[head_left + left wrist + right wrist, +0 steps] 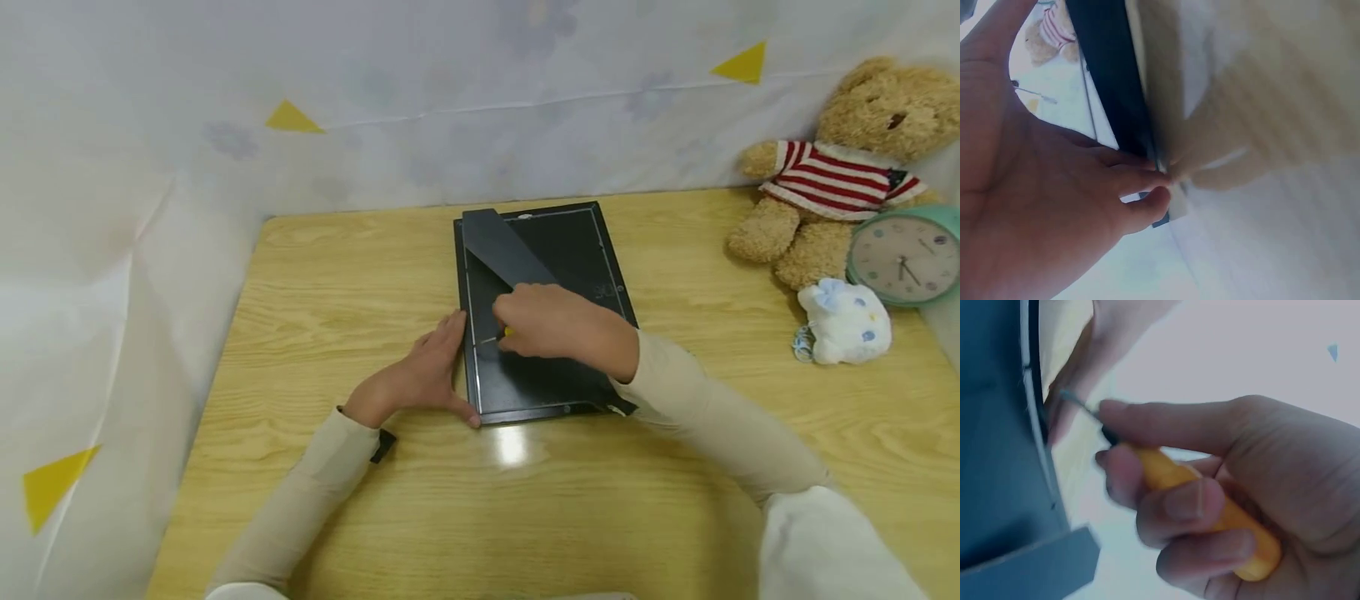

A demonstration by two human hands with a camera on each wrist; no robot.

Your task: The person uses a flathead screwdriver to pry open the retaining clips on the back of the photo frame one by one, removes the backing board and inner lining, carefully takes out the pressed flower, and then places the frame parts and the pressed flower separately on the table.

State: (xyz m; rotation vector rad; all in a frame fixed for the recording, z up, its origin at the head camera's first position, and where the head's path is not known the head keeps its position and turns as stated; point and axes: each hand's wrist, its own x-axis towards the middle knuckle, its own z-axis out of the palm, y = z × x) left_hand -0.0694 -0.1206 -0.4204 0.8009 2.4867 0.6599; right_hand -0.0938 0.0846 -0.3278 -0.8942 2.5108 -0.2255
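A black picture frame (525, 392) lies back side up on the table, its stand leg (498, 246) slanting across the backing. My left hand (423, 371) is spread along the frame's left edge, thumb at the near left corner; the left wrist view shows its fingers (1141, 181) against the frame's side. Over the backing, my right hand (562, 325) grips a screwdriver by its yellow handle (1157, 469), fingers curled round it and thumb laid along the top. Its thin metal shaft (1079, 403) points toward the left edge, where a pale strip (1035, 419) runs along the rim.
At the right back sits a teddy bear (847, 183) in a striped sweater. Beside it are a green alarm clock (903, 258) and a small white plush toy (847, 325). A patterned curtain (480, 158) borders the wood-grain table (337, 283) at the back and left.
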